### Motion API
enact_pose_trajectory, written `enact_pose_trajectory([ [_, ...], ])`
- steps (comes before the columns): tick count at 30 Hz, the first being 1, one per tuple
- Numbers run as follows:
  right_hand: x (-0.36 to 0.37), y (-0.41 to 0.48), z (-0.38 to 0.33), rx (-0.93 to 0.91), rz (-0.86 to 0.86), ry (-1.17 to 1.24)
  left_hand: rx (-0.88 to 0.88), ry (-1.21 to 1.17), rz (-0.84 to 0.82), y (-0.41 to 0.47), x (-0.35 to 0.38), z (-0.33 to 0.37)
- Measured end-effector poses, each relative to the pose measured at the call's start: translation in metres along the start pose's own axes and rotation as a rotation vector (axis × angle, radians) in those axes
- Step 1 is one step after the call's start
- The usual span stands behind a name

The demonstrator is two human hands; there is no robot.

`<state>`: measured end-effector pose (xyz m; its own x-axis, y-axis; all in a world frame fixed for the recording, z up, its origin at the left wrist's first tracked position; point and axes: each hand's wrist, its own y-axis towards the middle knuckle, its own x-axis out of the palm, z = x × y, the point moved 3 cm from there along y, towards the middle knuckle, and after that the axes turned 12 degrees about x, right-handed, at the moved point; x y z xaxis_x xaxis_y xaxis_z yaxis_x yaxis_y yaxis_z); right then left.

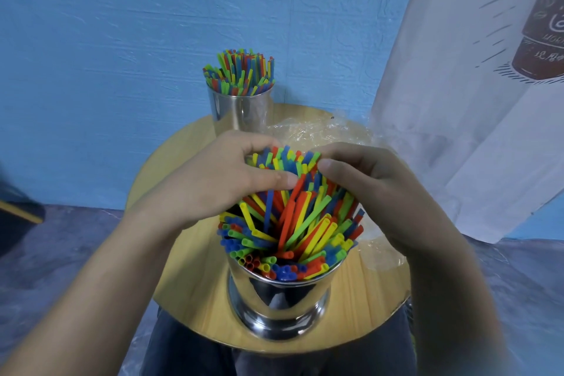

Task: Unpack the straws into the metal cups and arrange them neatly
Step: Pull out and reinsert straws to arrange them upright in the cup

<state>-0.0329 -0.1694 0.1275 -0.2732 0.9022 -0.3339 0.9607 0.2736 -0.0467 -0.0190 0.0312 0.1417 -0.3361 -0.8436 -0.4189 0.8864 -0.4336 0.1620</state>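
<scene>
Blue wall [122, 40], round wooden table [195, 268]: left hand [213, 180], right hand [375, 192] fingers [341, 152] seemingly clamp straws [293, 217] in cup [280, 299].

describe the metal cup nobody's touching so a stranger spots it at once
On the round wooden table, look to its far edge by the blue wall. The shiny metal cup there holds coloured straws standing upright, untouched; the near metal cup has splayed straws.

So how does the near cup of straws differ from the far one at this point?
The near cup has straws leaning and crossing; the far cup has them upright in a tidy bunch. The left hand and right hand grip the near cup's straws; nothing touches the far cup. Both are shiny metal, holding mixed-colour straws on the round wooden table.
</scene>
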Motion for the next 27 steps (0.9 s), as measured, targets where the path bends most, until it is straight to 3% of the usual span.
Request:
enact_pose_trajectory([
  [18, -0.0019, 0.0004, 0.0001, -0.082, 0.160, 0.037, 0.074, -0.130, 0.017, -0.0022, 0.0009, -0.0032],
  [27, -0.0019, -0.0016, -0.0002, -0.091, 0.137, 0.103, 0.080, -0.044, -0.013, 0.0006, 0.0033, -0.0017],
])
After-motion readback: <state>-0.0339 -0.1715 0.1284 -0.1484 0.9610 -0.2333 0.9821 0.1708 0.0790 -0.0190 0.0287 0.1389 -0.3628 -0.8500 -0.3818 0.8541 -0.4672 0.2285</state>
